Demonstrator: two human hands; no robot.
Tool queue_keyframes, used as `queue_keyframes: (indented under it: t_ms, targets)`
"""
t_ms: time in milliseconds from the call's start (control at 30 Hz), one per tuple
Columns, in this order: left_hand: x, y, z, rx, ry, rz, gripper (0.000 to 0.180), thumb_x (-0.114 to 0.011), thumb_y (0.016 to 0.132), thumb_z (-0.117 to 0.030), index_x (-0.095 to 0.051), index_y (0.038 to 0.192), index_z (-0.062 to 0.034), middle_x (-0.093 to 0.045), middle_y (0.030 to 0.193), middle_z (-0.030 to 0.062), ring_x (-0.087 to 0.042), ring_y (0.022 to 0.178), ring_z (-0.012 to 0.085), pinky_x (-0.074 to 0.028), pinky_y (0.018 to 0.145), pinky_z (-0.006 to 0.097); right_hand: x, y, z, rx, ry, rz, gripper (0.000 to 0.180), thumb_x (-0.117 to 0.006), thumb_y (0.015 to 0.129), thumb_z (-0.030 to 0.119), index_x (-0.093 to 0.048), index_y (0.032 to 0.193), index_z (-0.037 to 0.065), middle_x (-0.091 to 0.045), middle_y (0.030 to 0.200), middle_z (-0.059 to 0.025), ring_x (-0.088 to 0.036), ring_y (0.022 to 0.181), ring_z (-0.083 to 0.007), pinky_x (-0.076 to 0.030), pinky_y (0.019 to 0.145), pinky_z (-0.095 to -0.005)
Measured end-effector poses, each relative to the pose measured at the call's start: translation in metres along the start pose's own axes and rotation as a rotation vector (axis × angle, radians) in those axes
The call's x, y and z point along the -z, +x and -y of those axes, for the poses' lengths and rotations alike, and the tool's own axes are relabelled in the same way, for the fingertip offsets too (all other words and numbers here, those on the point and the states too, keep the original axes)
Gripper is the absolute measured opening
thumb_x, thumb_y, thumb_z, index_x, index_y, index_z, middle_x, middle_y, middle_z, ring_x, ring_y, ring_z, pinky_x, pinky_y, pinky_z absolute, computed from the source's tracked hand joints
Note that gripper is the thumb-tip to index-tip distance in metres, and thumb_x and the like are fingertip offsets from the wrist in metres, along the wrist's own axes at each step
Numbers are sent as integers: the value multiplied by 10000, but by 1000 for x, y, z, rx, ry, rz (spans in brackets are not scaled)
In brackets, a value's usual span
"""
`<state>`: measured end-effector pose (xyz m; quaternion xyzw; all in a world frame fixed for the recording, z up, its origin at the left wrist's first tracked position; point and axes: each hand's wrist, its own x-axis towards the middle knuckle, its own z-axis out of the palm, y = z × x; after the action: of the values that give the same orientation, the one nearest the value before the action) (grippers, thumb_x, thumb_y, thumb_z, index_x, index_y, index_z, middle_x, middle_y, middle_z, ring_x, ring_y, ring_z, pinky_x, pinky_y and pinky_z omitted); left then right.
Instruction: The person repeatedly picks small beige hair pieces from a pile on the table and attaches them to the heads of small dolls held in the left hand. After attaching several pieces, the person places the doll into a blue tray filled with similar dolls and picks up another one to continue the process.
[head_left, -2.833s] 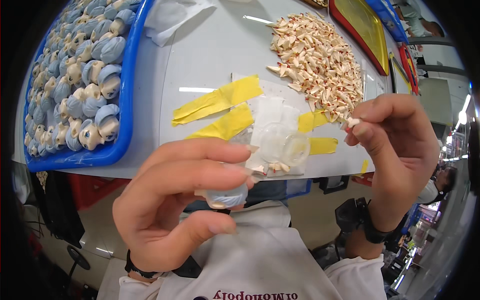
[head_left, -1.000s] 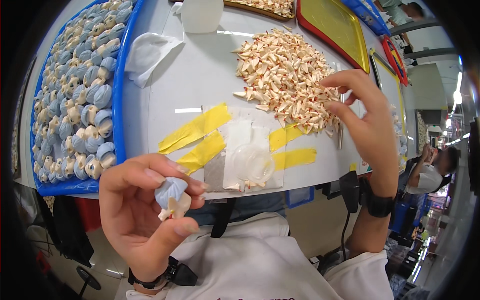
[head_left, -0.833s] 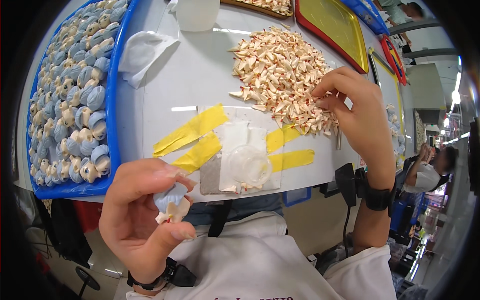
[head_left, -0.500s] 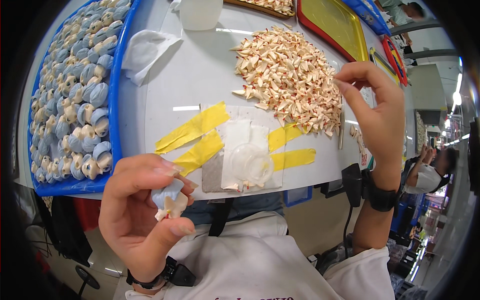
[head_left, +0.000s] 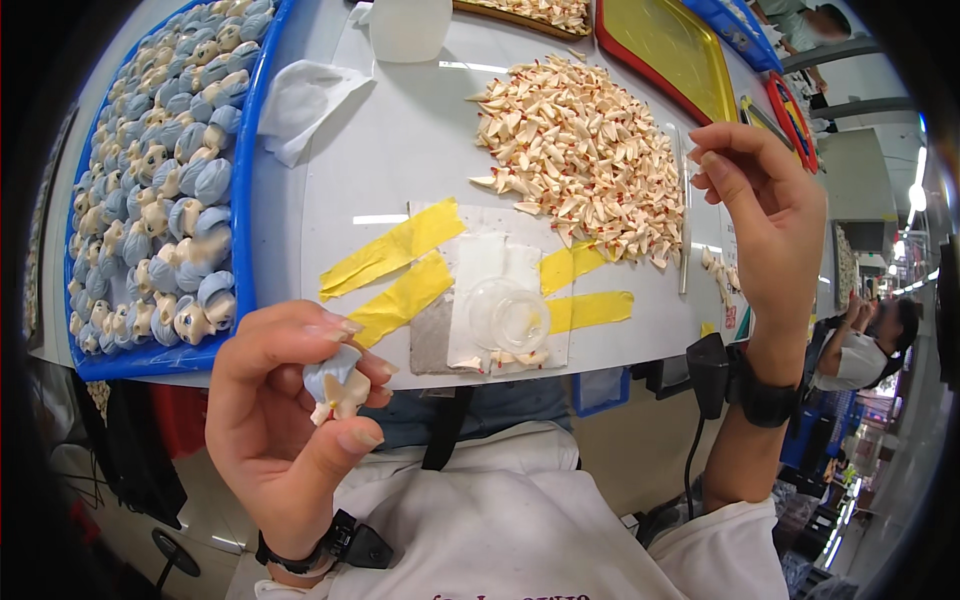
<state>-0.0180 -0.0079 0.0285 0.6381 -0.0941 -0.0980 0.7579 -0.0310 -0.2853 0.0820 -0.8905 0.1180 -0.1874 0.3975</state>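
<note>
A white table (head_left: pixel 390 140) stretches across a workroom, with a person in a pale top (head_left: pixel 850 350) in the background on the right. On the table's left is a blue tray (head_left: pixel 243 180) filled with doll heads (head_left: pixel 160 200) with blue hair. Beyond the middle, to the right, lies a heap of small cream pieces (head_left: pixel 585 150) with red tips, a thin metal rod (head_left: pixel 685 230) along its right side. Nearer, two clear round dishes (head_left: pixel 520 320) sit on a white-covered board (head_left: pixel 430 340) with yellow tape strips (head_left: pixel 395 245) on both sides. At the near left, in front of the table edge, the left hand (head_left: pixel 275 420) grips a single blue-haired head (head_left: pixel 335 380) between fingers and thumb. The right hand (head_left: pixel 765 195) is raised to the right of the heap, thumb and forefinger close together; whether anything sits between them cannot be told.
</note>
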Motion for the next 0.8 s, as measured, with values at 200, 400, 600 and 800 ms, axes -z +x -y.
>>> queue_keyframes:
  t_ms: [200, 400, 600, 800]
  targets:
    - [9, 0, 2, -46, -90, 68, 443, -711, 682, -67, -464, 1037, 31, -446, 1024, 152, -572, 800, 200, -504, 680, 273, 10, -13, -4, 89, 17, 35, 127, -475, 803, -63, -573, 879, -35, -570, 828, -35, -508, 707, -79, -419, 644, -204]
    - [10, 0, 1, -29, -109, 48, 444, -707, 689, -72, -460, 1043, 32, -444, 1035, 156, -577, 799, 203, -508, 676, 275, 18, -39, -7, -60, 37, -99, 84, -496, 842, 4, -569, 880, -12, -548, 814, -19, -484, 684, -66, -394, 624, -186]
    - [3, -3, -2, 27, -30, -8, 492, -722, 687, -248, -480, 1039, -4, -464, 1034, 120, -546, 759, 149, -450, 604, 220, 30, -56, -13, -5, -97, -154, 114, -520, 859, 65, -569, 900, -30, -526, 775, -6, -448, 660, -49, -364, 601, -171]
    - [2, -3, -3, 48, 0, 10, 525, -720, 696, -331, -478, 1042, -20, -465, 1031, 107, -521, 729, 126, -421, 571, 211, 39, -81, -3, 39, -132, -402, 152, -578, 824, 49, -579, 942, -47, -548, 784, -40, -473, 632, -55, -383, 568, -163]
